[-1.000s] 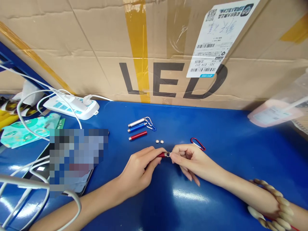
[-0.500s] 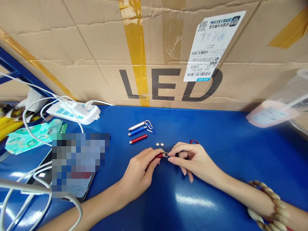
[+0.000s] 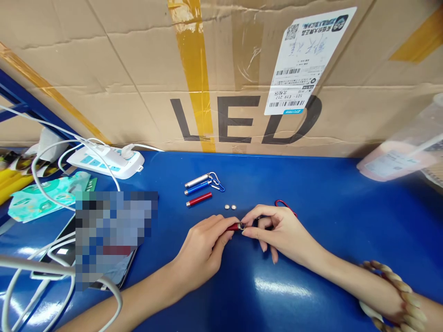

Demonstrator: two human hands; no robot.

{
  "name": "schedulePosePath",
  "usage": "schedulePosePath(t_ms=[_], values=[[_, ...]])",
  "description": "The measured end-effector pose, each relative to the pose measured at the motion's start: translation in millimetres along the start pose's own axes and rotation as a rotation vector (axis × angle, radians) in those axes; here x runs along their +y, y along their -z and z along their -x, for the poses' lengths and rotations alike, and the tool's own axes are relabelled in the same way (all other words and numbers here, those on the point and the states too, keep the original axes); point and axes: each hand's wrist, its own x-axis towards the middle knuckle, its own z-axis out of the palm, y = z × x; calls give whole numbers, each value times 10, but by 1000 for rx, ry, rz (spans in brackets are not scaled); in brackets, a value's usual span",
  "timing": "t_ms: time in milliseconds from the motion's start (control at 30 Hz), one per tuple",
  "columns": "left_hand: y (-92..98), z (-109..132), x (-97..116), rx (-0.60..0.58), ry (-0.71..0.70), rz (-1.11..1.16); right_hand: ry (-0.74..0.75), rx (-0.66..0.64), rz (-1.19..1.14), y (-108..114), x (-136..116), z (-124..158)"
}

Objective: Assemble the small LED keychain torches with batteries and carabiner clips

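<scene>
My left hand [image 3: 202,251] is closed around a red mini flashlight tube [image 3: 234,227], its open silver end pointing right. At that end, the thumb and index finger of my right hand [image 3: 277,228] are pinched together. Whatever they hold is too small and hidden to make out. Two button cells [image 3: 230,207] lie on the table just beyond the fingers. A red carabiner clip [image 3: 284,204] shows partly behind my right hand. Further back lie a silver mini flashlight [image 3: 196,180], a blue mini flashlight [image 3: 198,187] with a blue clip, and a separate red tube [image 3: 199,199].
A large cardboard box [image 3: 138,83] stands along the back of the blue table [image 3: 294,184]. On the left are a white power strip [image 3: 107,161], loose white cables, a green packet [image 3: 44,196] and a partly blurred phone [image 3: 128,272]. A translucent cup [image 3: 391,161] stands right.
Both hands have shifted very slightly right and down with the red tube between them. The tube's open end now sits closer to my right fingertips. Objects on the table stay put.
</scene>
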Motion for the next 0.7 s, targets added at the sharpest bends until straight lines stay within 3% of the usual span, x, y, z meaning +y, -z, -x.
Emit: schedulePosePath(t_ms=[233, 567, 700], values=[[-3, 16, 19, -3, -4, -33, 4, 9, 31, 8, 2, 5], [-21, 48, 2, -68, 44, 96, 49, -15, -67, 20, 68, -1], [-36, 49, -16, -82, -18, 132, 58, -54, -89, 38, 55, 10]])
